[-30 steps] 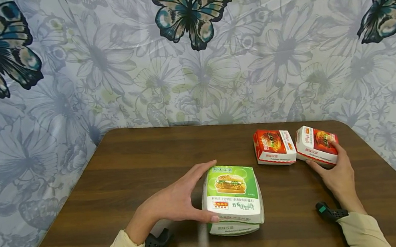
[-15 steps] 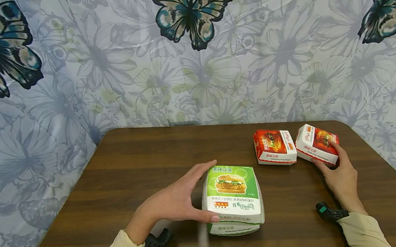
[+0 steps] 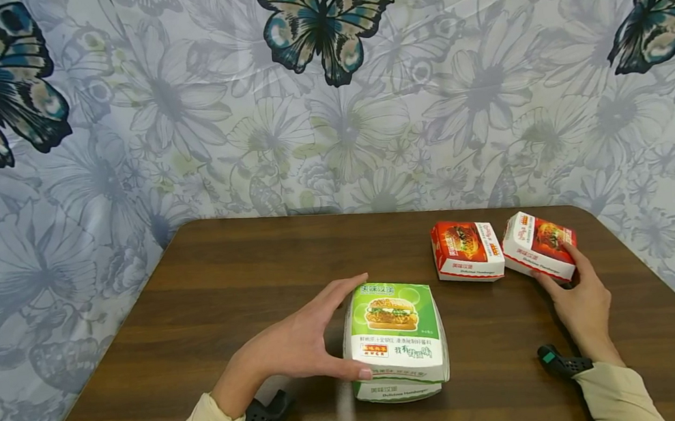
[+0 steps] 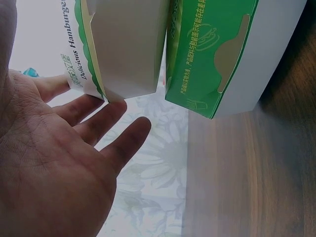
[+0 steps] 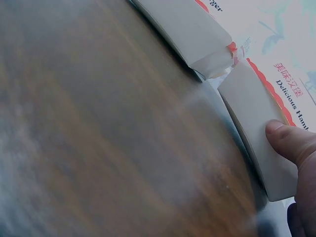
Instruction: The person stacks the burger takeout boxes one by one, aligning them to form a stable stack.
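Two green-and-white hamburger boxes stand stacked at the near middle of the table. My left hand (image 3: 296, 344) spans the left side of the upper green box (image 3: 394, 328), thumb at its front and index finger at its far corner. In the left wrist view, the other fingers reach along that box's edge, over the lower green box (image 4: 212, 54). At the back right, my right hand (image 3: 584, 308) grips a red-and-white hamburger box (image 3: 539, 244). Its thumb (image 5: 284, 136) presses the front face, and the fingers lie over the right side. A second red hamburger box (image 3: 467, 252) sits just left of it.
The brown wooden table (image 3: 244, 261) has rounded far corners. Behind it hangs a pale cloth (image 3: 367, 139) printed with flowers and butterflies. Black bands circle both wrists.
My right thumb has slid slightly right along the red box's front, and the hand has shifted a little right. The left hand and green boxes have not moved.
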### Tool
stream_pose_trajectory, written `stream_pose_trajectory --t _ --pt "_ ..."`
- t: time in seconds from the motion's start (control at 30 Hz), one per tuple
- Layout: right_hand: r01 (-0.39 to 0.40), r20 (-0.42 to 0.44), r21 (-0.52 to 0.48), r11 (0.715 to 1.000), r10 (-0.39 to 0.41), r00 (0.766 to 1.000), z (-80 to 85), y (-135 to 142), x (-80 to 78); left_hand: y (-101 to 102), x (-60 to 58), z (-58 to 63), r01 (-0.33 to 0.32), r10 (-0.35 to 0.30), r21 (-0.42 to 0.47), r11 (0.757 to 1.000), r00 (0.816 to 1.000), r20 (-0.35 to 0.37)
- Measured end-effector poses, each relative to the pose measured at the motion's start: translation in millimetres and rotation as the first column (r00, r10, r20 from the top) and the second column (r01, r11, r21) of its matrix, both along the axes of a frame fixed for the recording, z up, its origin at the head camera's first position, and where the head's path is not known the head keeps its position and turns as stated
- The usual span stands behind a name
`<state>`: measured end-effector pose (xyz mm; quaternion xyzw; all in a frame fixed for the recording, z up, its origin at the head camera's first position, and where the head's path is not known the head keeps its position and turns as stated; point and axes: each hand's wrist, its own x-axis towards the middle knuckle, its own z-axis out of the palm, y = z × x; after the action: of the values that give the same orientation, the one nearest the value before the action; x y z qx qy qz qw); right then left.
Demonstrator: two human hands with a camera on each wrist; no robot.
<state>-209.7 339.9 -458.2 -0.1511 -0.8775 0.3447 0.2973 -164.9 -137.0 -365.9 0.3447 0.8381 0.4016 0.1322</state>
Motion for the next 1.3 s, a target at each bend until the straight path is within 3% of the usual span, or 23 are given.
stream_pose_trajectory --t 0.6,0.93,1.3 --pt "0.044 -0.091 -0.017 0.999 -0.045 0.995 3.6 -6.0 5.5 -0.2 2.1 0.7 0.014 -0.014 0.013 1.0 1.0 0.007" --pt "0.06 -0.185 -0.034 0.998 -0.066 0.98 3.5 -9.0 11.1 0.0 2.6 2.3 0.012 -0.012 0.015 1.0 1.0 0.006" --pt "0.084 -0.203 -0.036 0.996 -0.089 0.975 1.8 -11.6 16.0 -0.6 2.1 1.0 0.015 -0.015 0.021 1.0 1.0 0.007"
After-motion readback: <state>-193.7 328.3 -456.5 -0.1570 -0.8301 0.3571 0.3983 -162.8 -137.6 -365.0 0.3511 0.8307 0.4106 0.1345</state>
